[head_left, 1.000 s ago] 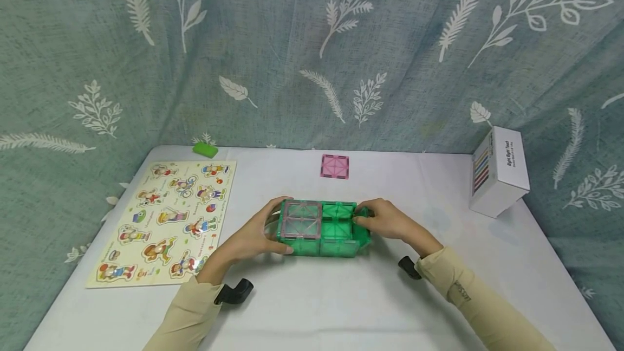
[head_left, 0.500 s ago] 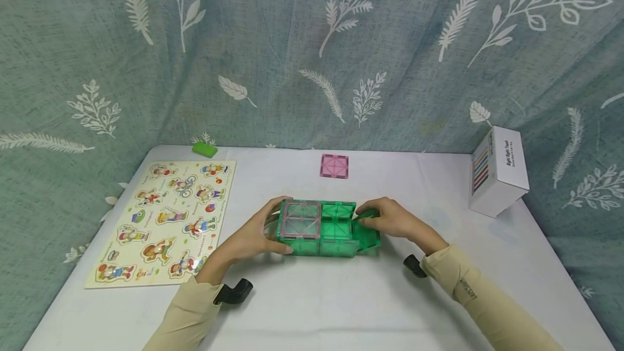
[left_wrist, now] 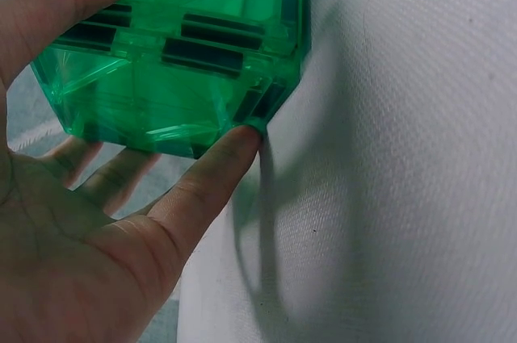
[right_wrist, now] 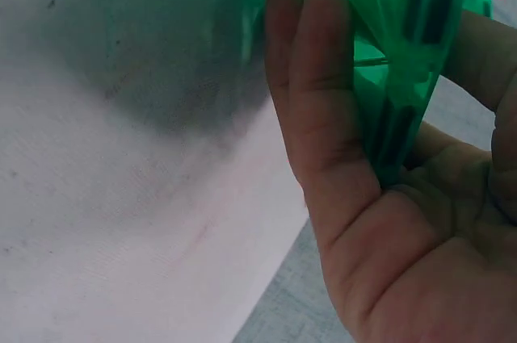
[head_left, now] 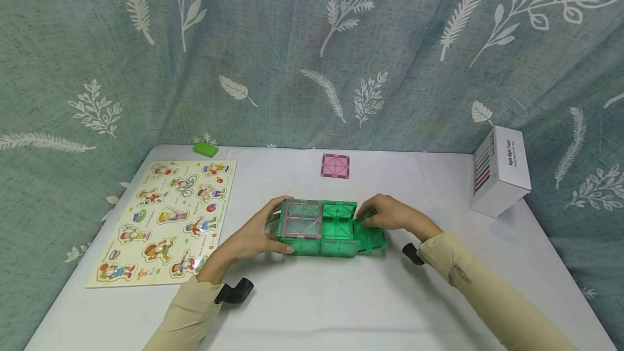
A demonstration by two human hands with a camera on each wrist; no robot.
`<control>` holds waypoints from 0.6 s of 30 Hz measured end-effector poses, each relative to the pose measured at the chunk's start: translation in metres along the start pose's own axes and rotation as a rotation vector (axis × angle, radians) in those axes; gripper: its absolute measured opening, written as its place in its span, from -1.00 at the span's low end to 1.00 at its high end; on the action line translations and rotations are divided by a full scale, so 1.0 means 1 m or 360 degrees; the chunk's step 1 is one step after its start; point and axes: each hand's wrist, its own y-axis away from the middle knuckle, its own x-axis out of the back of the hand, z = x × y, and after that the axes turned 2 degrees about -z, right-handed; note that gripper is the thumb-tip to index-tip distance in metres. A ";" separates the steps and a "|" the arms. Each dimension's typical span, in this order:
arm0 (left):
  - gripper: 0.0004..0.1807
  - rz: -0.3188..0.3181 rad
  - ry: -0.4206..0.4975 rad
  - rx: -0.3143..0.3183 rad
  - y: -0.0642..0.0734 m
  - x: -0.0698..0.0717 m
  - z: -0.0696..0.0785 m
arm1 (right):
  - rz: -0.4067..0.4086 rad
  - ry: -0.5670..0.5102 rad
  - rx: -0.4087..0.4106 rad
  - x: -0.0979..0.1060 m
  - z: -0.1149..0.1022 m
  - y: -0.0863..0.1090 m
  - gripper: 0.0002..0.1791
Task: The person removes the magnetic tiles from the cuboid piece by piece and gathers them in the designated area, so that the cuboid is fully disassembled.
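Note:
A long box of see-through green magnetic tiles (head_left: 338, 248) lies in the middle of the table. A pink-edged square tile (head_left: 302, 220) covers the left half of its top; the right half is uncovered. My left hand (head_left: 249, 233) holds the box at its left end, thumb on the near side and fingers on the far side. At the right end, a green magnetic tile (head_left: 374, 239) slopes outward and down from the box. My right hand (head_left: 392, 214) pinches this tile from above. In the right wrist view the green tile (right_wrist: 396, 129) sits between the fingers and the palm.
Behind the box lies a loose pink square tile (head_left: 335, 166). A picture puzzle board (head_left: 163, 221) lies on the left, with a light green block (head_left: 205, 149) beyond it. At the back right stands a white box (head_left: 502, 177). A patterned curtain (head_left: 273, 58) hangs behind the table.
The green tile at the right end has swung outward and down, away from the box. My right hand moved slightly with it. My left hand and the box stayed put.

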 end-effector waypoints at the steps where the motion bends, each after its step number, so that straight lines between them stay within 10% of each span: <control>1: 0.18 0.0001 0.0000 0.0003 0.000 0.000 0.000 | -0.0015 0.0008 -0.0011 0.000 0.000 -0.001 -0.72; 18: 0.18 -0.0008 0.0047 0.0052 0.002 0.001 0.001 | -0.0125 0.0013 -0.0142 0.009 -0.001 -0.014 -0.72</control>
